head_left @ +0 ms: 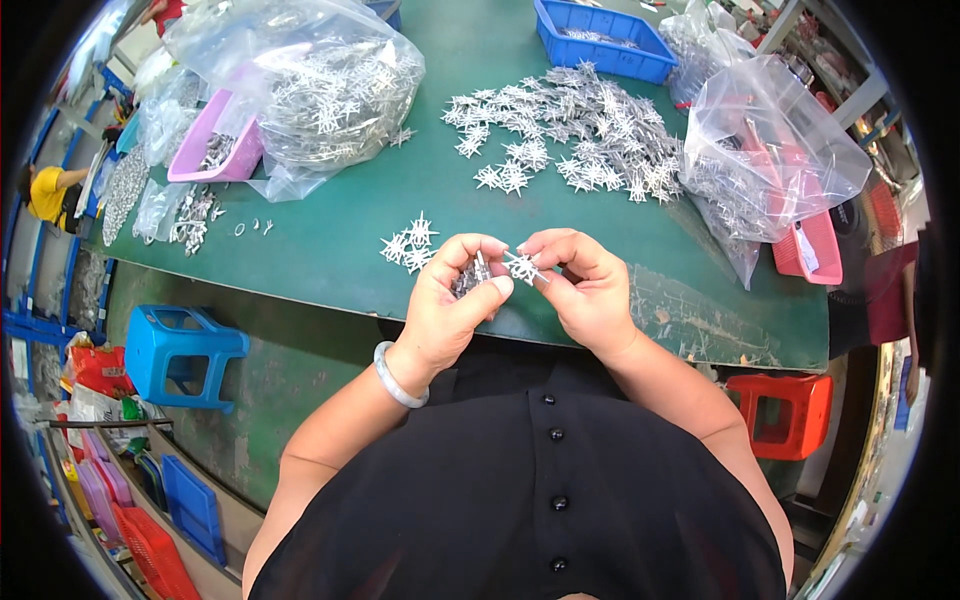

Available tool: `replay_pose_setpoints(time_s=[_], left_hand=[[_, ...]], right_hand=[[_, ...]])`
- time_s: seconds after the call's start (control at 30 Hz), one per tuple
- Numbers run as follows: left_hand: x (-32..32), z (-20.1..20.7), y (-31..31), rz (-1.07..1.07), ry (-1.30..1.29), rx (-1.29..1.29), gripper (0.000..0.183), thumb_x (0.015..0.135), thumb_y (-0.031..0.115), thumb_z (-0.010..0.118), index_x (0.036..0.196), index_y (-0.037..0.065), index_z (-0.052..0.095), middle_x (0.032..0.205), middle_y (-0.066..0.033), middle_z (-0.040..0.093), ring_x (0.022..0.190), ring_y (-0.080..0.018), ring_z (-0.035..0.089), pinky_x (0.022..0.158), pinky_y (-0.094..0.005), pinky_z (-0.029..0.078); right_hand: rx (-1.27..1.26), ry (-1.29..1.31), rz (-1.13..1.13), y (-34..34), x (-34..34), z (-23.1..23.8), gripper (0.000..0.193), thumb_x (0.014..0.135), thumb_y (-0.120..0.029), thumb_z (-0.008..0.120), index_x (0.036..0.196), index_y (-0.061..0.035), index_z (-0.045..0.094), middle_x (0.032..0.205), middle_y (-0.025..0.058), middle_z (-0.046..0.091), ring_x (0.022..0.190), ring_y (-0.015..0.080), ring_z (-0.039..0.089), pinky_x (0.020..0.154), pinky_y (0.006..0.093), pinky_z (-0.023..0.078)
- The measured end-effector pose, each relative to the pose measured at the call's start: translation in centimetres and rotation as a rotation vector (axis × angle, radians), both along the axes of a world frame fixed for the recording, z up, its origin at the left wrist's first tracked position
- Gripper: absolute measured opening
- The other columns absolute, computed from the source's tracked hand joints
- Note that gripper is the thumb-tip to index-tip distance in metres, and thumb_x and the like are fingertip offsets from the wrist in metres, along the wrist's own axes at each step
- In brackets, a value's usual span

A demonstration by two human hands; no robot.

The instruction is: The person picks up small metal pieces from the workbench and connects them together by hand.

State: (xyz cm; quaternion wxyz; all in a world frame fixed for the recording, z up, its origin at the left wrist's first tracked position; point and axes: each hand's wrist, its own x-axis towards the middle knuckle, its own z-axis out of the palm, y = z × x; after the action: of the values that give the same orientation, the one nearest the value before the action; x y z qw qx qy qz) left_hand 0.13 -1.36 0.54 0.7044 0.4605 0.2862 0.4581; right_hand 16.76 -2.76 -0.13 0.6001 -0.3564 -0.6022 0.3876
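Over the near edge of the green table, both my hands are close together. My left hand is curled around several small grey metal pieces. Between the fingertips of my right hand is a silvery star-shaped metal piece, its spikes pointing outward; the left fingertips are right beside it. A few similar star-shaped pieces lie on the table just beyond my left hand. Farther off spreads a large loose pile of such pieces.
A large clear bag full of star pieces and a lilac bin stand at the far left. Beyond the pile sits a blue tray. At right are another clear bag and a pink bin. Stools, blue and red, flank the table.
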Motion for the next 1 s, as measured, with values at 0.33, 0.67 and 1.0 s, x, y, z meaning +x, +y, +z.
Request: replay_pose_setpoints(time_s=[0.33, 0.67, 1.0], left_hand=[[-0.1, 0.1, -0.1, 0.016, -0.001, 0.013, 0.022, 0.078, 0.001, 0.057, 0.099, 0.004, 0.050, 0.080, -0.0020, 0.054, 0.061, -0.0072, 0.049, 0.055, -0.0198, 0.040], [1.1, 0.1, -0.2, -0.012, -0.139, -0.145, 0.034, 0.078, 0.010, 0.067, 0.105, 0.007, 0.048, 0.085, -0.0001, 0.052, 0.070, -0.0061, 0.050, 0.056, -0.0189, 0.044], [-1.6, 1.9, 1.9, -0.031, -0.343, -0.422, 0.026, 0.083, 0.018, 0.054, 0.107, 0.010, 0.049, 0.091, -0.0062, 0.057, 0.076, -0.0163, 0.057, 0.055, -0.0267, 0.047]], right_hand=[[-0.278, 0.385, 0.215, 0.2, -0.3, -0.1, 0.011, 0.078, 0.009, 0.058, 0.082, -0.0009, 0.054, 0.094, 0.0118, 0.059, 0.087, 0.0151, 0.058, 0.080, 0.0273, 0.047], [0.029, -0.190, -0.102, 0.3, -1.3, 0.6, 0.013, 0.073, 0.007, 0.060, 0.082, -0.0013, 0.056, 0.084, 0.0069, 0.058, 0.075, 0.0140, 0.058, 0.067, 0.0256, 0.047], [0.116, -0.506, 0.055, 0.5, -1.0, 2.6, 0.032, 0.070, -0.002, 0.065, 0.101, -0.0077, 0.059, 0.109, 0.0124, 0.049, 0.096, 0.0275, 0.052, 0.082, 0.0347, 0.043]])
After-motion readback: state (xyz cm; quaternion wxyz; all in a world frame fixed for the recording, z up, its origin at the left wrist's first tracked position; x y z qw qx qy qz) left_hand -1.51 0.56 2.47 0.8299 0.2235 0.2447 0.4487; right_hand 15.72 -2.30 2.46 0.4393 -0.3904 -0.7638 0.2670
